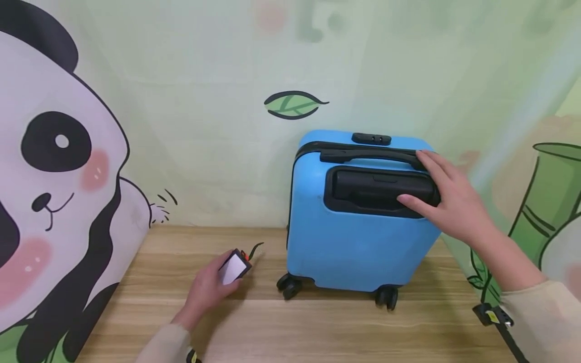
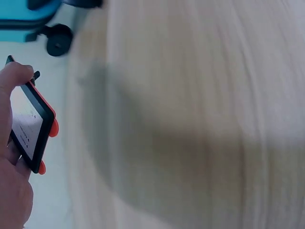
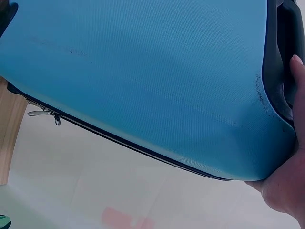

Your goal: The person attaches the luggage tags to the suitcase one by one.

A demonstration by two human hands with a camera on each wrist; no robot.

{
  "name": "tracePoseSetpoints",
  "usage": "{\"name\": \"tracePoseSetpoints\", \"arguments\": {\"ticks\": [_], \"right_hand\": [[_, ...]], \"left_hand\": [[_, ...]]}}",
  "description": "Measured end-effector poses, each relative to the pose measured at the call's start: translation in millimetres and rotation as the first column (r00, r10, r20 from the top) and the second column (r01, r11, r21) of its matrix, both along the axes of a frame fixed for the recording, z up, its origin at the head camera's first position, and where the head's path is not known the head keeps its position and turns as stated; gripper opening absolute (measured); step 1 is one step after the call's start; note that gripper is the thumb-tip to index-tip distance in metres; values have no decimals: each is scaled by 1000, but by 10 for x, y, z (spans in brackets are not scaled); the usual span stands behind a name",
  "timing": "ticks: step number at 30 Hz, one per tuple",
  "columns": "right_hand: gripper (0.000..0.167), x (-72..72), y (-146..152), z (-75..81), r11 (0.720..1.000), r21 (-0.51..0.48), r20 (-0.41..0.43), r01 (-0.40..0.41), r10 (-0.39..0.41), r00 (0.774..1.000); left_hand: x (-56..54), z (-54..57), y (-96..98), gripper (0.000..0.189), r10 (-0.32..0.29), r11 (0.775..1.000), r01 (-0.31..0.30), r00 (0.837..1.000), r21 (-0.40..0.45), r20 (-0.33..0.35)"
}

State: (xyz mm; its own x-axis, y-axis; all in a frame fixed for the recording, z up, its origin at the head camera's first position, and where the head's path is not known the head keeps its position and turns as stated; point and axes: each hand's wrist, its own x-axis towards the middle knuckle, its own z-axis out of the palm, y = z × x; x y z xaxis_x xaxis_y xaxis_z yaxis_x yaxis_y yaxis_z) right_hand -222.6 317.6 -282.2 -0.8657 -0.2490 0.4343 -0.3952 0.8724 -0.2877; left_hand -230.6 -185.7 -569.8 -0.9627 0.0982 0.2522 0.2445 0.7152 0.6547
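Gripping a small white-faced, black-edged tag (image 1: 232, 268) in curled left fingers (image 1: 221, 259), above the bench (image 1: 254, 327), with a thin dark strap (image 1: 256, 249) jutting past them. Farther off, to the right of those fingers, resting right fingers (image 1: 433, 166), spread and nearly straight, on the top corner of a blue suitcase (image 1: 354, 247), by its handle (image 1: 376, 153) and black panel (image 1: 376, 186). Backed, beyond all fingers, by a panda-printed backdrop (image 1: 190, 116).

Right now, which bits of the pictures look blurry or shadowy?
Left wrist: the tabletop looks smeared, with a soft shadow across it; the suitcase wheel is blurry, the black-edged object in the left hand sharper. Right wrist: the blue suitcase is clear enough to show dark specks. Head: another shadow beside that hand.
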Motion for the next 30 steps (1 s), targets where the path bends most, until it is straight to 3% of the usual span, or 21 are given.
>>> {"name": "tracePoseSetpoints", "arguments": {"ticks": [10,21,27,30], "right_hand": [[96,1,-17,-4,1000,6,-9,-1,1,1000],[94,-6,-30,-40,1000,11,-26,-13,13,1000],[94,6,-32,-49,1000,11,-39,-14,14,999],[94,9,-31,-39,1000,8,-47,-14,15,999]], "left_hand": [[192,517,177,82,10,989,8,993,149,-122],[415,1234,408,85,12,966,48,974,256,-226],[476,1521,550,87,51,963,34,950,266,-307],[500,1645,633,86,54,954,55,936,295,-348]]}}
